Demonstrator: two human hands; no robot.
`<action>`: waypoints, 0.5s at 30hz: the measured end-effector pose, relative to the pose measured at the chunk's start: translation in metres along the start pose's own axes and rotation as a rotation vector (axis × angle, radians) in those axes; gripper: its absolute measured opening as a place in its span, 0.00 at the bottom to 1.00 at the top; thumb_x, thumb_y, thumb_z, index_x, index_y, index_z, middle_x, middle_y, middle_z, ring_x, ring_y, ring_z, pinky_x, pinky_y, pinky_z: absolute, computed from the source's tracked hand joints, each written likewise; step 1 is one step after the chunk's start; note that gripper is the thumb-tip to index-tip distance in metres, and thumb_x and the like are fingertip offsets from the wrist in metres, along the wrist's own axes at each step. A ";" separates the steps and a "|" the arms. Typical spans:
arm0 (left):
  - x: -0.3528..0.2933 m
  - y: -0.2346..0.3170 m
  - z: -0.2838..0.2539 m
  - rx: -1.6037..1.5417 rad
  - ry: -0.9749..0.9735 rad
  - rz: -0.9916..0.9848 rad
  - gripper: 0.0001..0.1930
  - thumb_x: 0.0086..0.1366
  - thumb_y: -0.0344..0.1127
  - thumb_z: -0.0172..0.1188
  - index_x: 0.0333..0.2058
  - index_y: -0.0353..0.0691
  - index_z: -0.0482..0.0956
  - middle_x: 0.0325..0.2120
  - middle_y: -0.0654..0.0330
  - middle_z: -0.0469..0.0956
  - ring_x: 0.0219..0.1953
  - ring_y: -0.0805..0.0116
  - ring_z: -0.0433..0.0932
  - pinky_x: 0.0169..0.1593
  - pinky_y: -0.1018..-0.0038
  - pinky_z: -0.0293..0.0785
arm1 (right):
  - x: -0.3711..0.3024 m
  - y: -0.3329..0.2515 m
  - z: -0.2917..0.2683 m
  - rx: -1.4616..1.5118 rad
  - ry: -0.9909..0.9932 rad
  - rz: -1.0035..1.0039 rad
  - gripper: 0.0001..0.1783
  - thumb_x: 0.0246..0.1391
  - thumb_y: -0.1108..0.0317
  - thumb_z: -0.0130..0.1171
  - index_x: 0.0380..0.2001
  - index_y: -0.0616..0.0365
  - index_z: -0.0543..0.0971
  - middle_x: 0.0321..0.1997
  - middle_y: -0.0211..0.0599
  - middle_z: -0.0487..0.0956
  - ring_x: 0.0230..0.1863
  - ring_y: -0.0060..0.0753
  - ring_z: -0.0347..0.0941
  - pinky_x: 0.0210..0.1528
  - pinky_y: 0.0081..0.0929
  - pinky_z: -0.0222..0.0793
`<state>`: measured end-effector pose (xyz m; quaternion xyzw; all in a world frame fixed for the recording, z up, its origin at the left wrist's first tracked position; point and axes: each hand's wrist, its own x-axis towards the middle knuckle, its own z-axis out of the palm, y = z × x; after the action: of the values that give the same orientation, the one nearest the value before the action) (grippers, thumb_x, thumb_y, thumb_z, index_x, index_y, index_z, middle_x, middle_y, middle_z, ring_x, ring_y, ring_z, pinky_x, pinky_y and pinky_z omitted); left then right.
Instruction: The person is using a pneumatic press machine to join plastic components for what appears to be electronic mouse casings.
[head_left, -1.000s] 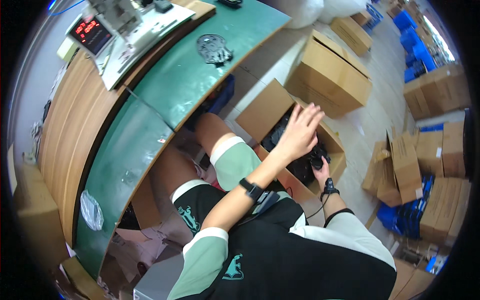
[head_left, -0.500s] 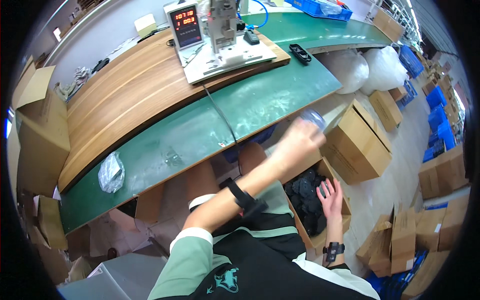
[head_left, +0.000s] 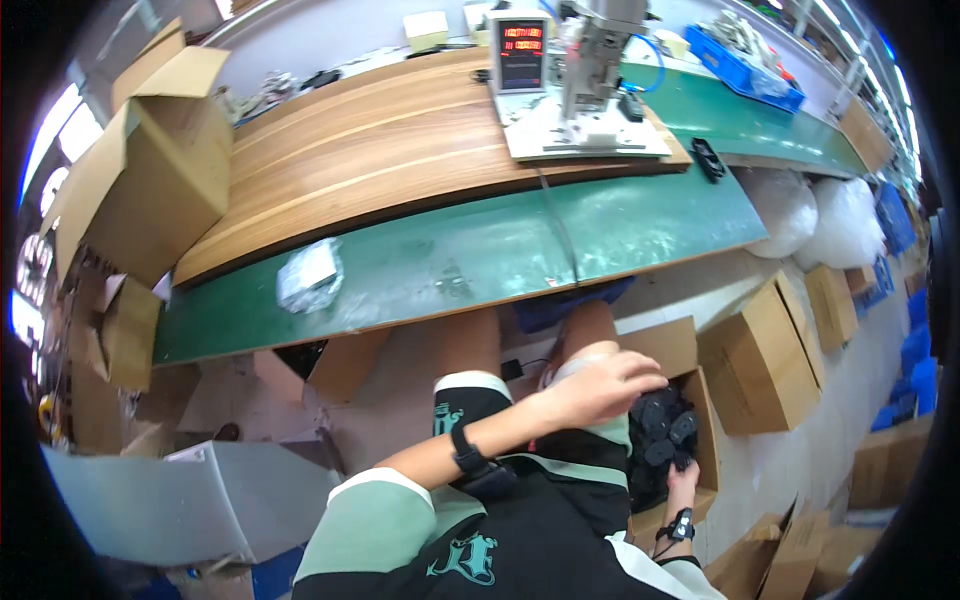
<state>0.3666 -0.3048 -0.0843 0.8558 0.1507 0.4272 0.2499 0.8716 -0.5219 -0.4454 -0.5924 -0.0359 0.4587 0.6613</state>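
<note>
A: Head view. What's shifted?

B: Left hand (head_left: 605, 388). Half a second ago it was a blur out past the carton's (head_left: 706, 430) far edge; now its fingertips are over the carton's far left corner. Right hand (head_left: 684, 482), spread over the dark parts (head_left: 660, 435) then, is down against them near the right edge — so both hands are now at the carton.

A: Fingers?

B: Left: loosely bent, close together, palm hidden; can't tell if they pinch anything. Right: curled at the parts, tips partly hidden; grasp or mere touch, can't say.

A: Materials?

B: Parts: matt-looking, rounded disc shapes, heaped inside the carton. Brown cardboard, flap (head_left: 660, 345) raised at the far edge. Green surface (head_left: 470, 255) glossy — crinkled clear bag (head_left: 308, 278) toward its left end.
</note>
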 end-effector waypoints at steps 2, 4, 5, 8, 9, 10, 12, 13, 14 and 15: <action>-0.023 0.001 -0.041 0.158 0.148 -0.114 0.26 0.55 0.21 0.64 0.55 0.40 0.80 0.52 0.52 0.80 0.54 0.46 0.79 0.59 0.56 0.78 | -0.008 0.010 0.020 0.098 0.269 0.201 0.30 0.59 0.51 0.62 0.59 0.56 0.76 0.58 0.40 0.80 0.59 0.43 0.74 0.64 0.41 0.72; -0.034 0.014 -0.098 0.352 0.255 -0.140 0.23 0.55 0.19 0.63 0.51 0.39 0.81 0.47 0.53 0.82 0.51 0.49 0.82 0.58 0.56 0.80 | -0.023 0.003 0.062 0.155 0.501 0.284 0.39 0.53 0.44 0.64 0.62 0.56 0.73 0.64 0.42 0.75 0.68 0.41 0.68 0.70 0.43 0.66; -0.051 0.011 -0.125 0.547 0.320 -0.145 0.22 0.55 0.18 0.62 0.49 0.40 0.82 0.46 0.54 0.83 0.51 0.49 0.82 0.59 0.54 0.79 | -0.025 -0.001 0.102 0.216 0.613 0.229 0.41 0.59 0.48 0.64 0.69 0.58 0.67 0.72 0.46 0.67 0.73 0.39 0.62 0.72 0.43 0.64; -0.096 0.037 -0.234 0.974 0.412 -0.338 0.21 0.57 0.20 0.60 0.51 0.40 0.82 0.46 0.51 0.82 0.52 0.48 0.81 0.62 0.54 0.76 | -0.096 -0.030 0.245 0.164 0.110 0.027 0.37 0.66 0.56 0.60 0.73 0.57 0.62 0.75 0.49 0.64 0.73 0.41 0.61 0.72 0.43 0.63; -0.106 0.048 -0.264 1.079 0.450 -0.439 0.22 0.59 0.23 0.61 0.53 0.41 0.81 0.48 0.51 0.82 0.55 0.48 0.78 0.64 0.54 0.73 | -0.136 -0.054 0.295 0.098 -0.030 -0.083 0.33 0.69 0.58 0.55 0.72 0.57 0.62 0.75 0.47 0.64 0.72 0.40 0.62 0.71 0.41 0.63; -0.118 0.052 -0.288 1.250 0.479 -0.529 0.24 0.60 0.25 0.62 0.57 0.41 0.80 0.52 0.51 0.80 0.59 0.48 0.75 0.67 0.54 0.68 | -0.174 -0.079 0.339 0.036 -0.158 -0.205 0.29 0.73 0.60 0.50 0.72 0.57 0.63 0.75 0.46 0.64 0.72 0.39 0.62 0.71 0.39 0.62; -0.155 0.047 -0.327 1.355 0.566 -0.751 0.23 0.62 0.33 0.64 0.58 0.44 0.80 0.57 0.51 0.76 0.64 0.47 0.69 0.70 0.52 0.63 | -0.228 -0.118 0.413 -0.051 -0.320 -0.402 0.28 0.72 0.63 0.50 0.71 0.56 0.63 0.74 0.45 0.66 0.71 0.40 0.63 0.70 0.40 0.62; -0.174 0.041 -0.339 1.368 0.558 -0.812 0.23 0.63 0.33 0.63 0.58 0.44 0.80 0.58 0.50 0.75 0.65 0.46 0.69 0.70 0.52 0.62 | -0.247 -0.130 0.439 -0.049 -0.330 -0.407 0.28 0.72 0.63 0.50 0.71 0.56 0.63 0.74 0.45 0.66 0.71 0.40 0.63 0.70 0.40 0.62; -0.192 0.037 -0.348 1.388 0.551 -0.873 0.23 0.64 0.34 0.62 0.58 0.45 0.80 0.58 0.50 0.75 0.65 0.45 0.68 0.71 0.51 0.61 | -0.262 -0.139 0.465 -0.088 -0.419 -0.497 0.27 0.72 0.63 0.49 0.70 0.57 0.64 0.71 0.44 0.68 0.70 0.39 0.63 0.68 0.39 0.63; -0.211 0.031 -0.350 1.309 0.520 -0.925 0.22 0.65 0.35 0.62 0.59 0.45 0.79 0.59 0.49 0.74 0.67 0.43 0.66 0.72 0.50 0.60 | -0.274 -0.144 0.488 -0.127 -0.508 -0.590 0.26 0.72 0.63 0.47 0.69 0.58 0.64 0.69 0.44 0.69 0.69 0.38 0.64 0.66 0.38 0.63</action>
<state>-0.0391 -0.3251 -0.0271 0.5543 0.7561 0.2919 -0.1895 0.5067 -0.3155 -0.0477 -0.4640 -0.3955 0.3777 0.6969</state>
